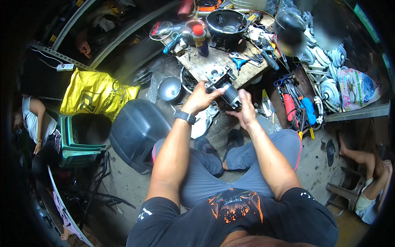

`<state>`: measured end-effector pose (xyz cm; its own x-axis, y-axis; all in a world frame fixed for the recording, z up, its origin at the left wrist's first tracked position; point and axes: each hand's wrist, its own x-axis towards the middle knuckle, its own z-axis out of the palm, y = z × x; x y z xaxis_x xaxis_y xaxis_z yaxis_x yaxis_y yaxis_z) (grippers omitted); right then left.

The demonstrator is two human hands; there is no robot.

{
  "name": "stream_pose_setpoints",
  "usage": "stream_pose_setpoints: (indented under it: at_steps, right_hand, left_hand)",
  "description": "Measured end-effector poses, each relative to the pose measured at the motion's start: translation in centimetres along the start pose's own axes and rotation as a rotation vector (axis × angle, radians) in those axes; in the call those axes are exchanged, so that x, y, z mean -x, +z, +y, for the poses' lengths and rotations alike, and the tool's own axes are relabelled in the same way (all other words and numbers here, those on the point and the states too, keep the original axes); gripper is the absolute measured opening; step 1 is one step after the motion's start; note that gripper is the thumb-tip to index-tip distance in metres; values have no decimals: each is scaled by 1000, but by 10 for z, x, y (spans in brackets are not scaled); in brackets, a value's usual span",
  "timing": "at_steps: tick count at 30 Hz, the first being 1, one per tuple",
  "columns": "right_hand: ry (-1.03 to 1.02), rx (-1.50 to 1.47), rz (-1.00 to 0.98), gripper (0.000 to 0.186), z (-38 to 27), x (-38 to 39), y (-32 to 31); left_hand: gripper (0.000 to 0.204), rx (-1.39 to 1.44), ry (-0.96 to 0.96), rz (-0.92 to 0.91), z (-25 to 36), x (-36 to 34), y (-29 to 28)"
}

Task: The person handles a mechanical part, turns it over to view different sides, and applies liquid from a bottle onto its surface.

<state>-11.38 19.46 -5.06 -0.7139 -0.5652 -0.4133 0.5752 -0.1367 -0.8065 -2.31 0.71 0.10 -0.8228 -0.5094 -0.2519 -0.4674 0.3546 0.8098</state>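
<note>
Grey metal motor part is gripped by both hands just off the wooden workbench's near edge: left hand clasped around its left side, right hand clamped on its lower end.

Wood bench w/ spray can, black housing, pliers.

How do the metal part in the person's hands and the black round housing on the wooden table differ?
The metal part is held up in the air by the left hand and the right hand; the black round housing rests on the wooden table, untouched. The metal part is grey, with a blocky end on a cylinder; the housing is a dark, open bowl shape. The part looks much smaller. Both look like machine pieces.
</note>
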Motion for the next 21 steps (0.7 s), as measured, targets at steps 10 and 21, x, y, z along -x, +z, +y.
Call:
stream_pose_setpoints:
  at_steps: [10, 21]
  right_hand:
    - [364, -275, -171, 58, 0, -25, -18]
    - [-806, 999, -17, 65, 1, -4, -1]
  left_hand:
    - [105, -44, -16, 15, -6, -6, 2]
    - [102, 1, -26, 8, -4, -2, 1]
